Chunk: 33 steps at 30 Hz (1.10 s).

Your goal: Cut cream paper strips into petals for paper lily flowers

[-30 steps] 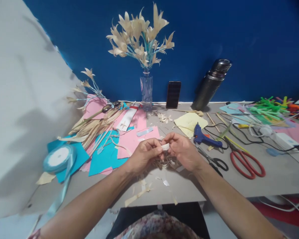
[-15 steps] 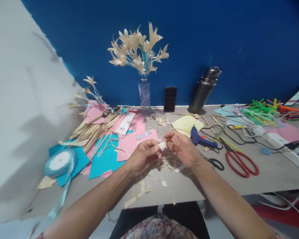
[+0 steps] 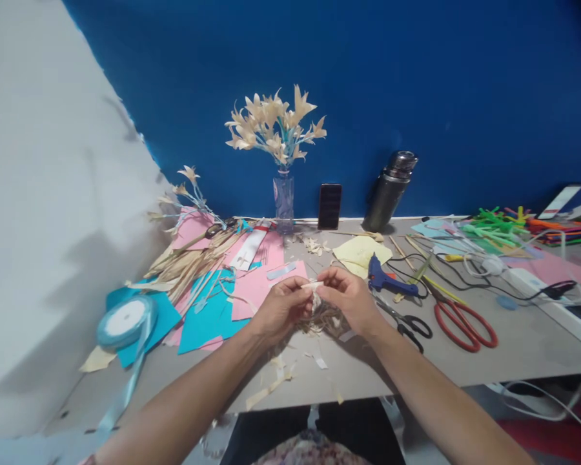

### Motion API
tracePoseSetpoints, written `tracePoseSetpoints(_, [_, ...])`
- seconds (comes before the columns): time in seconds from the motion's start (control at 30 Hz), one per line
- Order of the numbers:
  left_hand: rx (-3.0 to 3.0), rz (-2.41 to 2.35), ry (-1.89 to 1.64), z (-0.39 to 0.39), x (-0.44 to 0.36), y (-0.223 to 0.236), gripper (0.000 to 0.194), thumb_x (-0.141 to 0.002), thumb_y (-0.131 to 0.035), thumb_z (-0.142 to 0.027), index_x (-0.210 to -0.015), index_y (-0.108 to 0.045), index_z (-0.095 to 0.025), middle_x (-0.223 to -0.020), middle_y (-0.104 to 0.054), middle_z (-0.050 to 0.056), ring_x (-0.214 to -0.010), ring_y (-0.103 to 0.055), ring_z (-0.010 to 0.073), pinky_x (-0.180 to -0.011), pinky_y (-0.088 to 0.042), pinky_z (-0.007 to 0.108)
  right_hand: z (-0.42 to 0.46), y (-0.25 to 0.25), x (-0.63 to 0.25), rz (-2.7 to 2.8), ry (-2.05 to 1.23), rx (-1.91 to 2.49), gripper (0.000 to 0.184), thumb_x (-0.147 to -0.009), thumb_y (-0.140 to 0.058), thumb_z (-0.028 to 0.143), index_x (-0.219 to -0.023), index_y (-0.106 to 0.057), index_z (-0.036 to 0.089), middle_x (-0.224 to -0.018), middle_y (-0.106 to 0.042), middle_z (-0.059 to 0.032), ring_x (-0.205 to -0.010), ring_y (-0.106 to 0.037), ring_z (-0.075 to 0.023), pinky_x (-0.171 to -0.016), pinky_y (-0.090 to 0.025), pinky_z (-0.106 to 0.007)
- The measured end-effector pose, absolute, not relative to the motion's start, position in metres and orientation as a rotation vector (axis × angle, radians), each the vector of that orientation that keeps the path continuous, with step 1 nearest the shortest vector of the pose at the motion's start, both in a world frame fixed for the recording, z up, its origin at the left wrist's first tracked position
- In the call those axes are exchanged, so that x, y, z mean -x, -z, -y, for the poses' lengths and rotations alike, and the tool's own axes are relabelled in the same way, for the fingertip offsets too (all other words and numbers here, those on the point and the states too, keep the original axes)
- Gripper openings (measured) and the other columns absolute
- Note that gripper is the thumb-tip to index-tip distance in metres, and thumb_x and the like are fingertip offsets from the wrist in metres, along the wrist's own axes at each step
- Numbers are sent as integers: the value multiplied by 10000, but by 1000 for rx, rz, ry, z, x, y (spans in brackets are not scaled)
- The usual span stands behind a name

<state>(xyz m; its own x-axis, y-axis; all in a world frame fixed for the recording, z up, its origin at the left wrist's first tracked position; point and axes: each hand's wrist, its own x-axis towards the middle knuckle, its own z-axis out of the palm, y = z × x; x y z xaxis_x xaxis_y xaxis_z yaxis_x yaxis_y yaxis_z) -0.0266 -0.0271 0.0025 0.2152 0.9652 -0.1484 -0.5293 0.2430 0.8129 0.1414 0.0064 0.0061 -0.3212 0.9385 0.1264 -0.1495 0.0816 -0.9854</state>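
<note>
A small cream-white strip (image 3: 312,285) is pinched between the fingertips of both hands, above the middle of the table. My left hand (image 3: 285,305) holds one end with thumb and fingers. At the other end, thumb and fingers of my right hand (image 3: 346,297) are closed on it. Whether the strip is paper or dried husk I cannot tell. Beneath the hands lies a pile of dry husk scraps (image 3: 319,323), partly hidden by them. A blue glue gun (image 3: 387,281) and black-handled scissors (image 3: 411,326) lie just right of my right hand.
Red-handled scissors (image 3: 465,326) lie farther right, near a white power strip (image 3: 556,303). Left are a light-blue ribbon roll (image 3: 126,320), coloured paper sheets (image 3: 208,323) and dried husks (image 3: 184,265). Behind stand a bottle (image 3: 284,200) of husk flowers (image 3: 275,123), a phone (image 3: 330,206) and a flask (image 3: 390,194).
My right hand has closed in, its fingers now pinching the strip beside my left fingertips; before, they were looser. The whole scene sits slightly lower behind the hands as the camera view has shifted.
</note>
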Motion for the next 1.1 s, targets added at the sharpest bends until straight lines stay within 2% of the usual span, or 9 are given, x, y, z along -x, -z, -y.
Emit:
tracePoseSetpoints(0.1, [-656,-755,-1191,27,27,-1,229,-700,-830,-237,-748,-627,-143,-621,-610,-4,-549,-558,86,-546,-423,192,4,-14,-136,1534,-1328,927,200,-743,-731,252,-909,-658,167,-731,-630,21,-667,-573,-125,-627,-446,-241])
tracePoseSetpoints(0.27, [-669,-687,-1153,29,27,-5,210,-705,-823,-238,-724,-635,-148,-709,-635,12,-613,-562,95,-578,-435,204,26,-27,-135,1634,-1176,1048,147,-800,-648,257,-926,-639,182,-756,-659,9,-665,-610,-142,-601,-462,-240])
tracePoseSetpoints(0.4, [-757,-777,-1150,30,28,-12,218,-704,-826,-242,-706,-634,-138,-781,-675,36,-666,-588,98,-623,-450,203,44,-21,-182,1836,-597,1327,96,-871,-574,272,-881,-637,201,-814,-692,-26,-690,-621,-166,-659,-455,-279])
tracePoseSetpoints(0.47, [-772,-855,-1131,30,29,-13,233,-691,-837,-245,-779,-645,-148,-731,-660,17,-622,-585,97,-598,-447,206,50,-13,-222,1855,-234,1515,145,-890,-541,309,-902,-633,198,-822,-689,-51,-711,-626,-200,-692,-446,-320])
tracePoseSetpoints(0.53, [-772,-928,-1103,29,29,-12,296,-692,-839,-252,-899,-649,-162,-670,-627,-13,-560,-569,96,-563,-440,212,54,-4,-260,1902,-48,1687,167,-875,-545,341,-911,-623,198,-828,-682,-72,-758,-635,-241,-702,-440,-347])
tracePoseSetpoints(0.63, [-782,-962,-1078,27,29,-6,327,-742,-805,-276,-992,-630,-159,-669,-624,-11,-543,-560,95,-556,-450,220,54,7,-297,2042,-77,1850,167,-860,-561,368,-878,-606,208,-832,-683,-77,-777,-646,-259,-659,-427,-337])
tracePoseSetpoints(0.83, [-836,-868,-1066,28,28,-6,302,-796,-758,-286,-1033,-608,-175,-749,-634,11,-755,-650,151,-682,-525,264,45,19,-303,2166,-140,1927,197,-846,-572,399,-863,-624,210,-863,-687,-76,-777,-651,-246,-607,-388,-308])
tracePoseSetpoints(0.97, [-836,-820,-1046,29,29,-13,371,-749,-799,-259,-1044,-585,-189,-725,-622,-6,-660,-631,136,-605,-494,247,41,22,-307,2089,-214,1974,200,-836,-558,393,-814,-645,215,-825,-691,-71,-738,-641,-243,-581,-367,-306])
tracePoseSetpoints(1.1, [-769,-877,-1073,27,31,-11,408,-701,-831,-214,-1024,-584,-179,-718,-625,-14,-574,-579,95,-565,-455,223,48,15,-313,1708,-762,1879,275,-820,-610,464,-901,-670,208,-802,-695,-77,-609,-577,-210,-553,-382,-311])
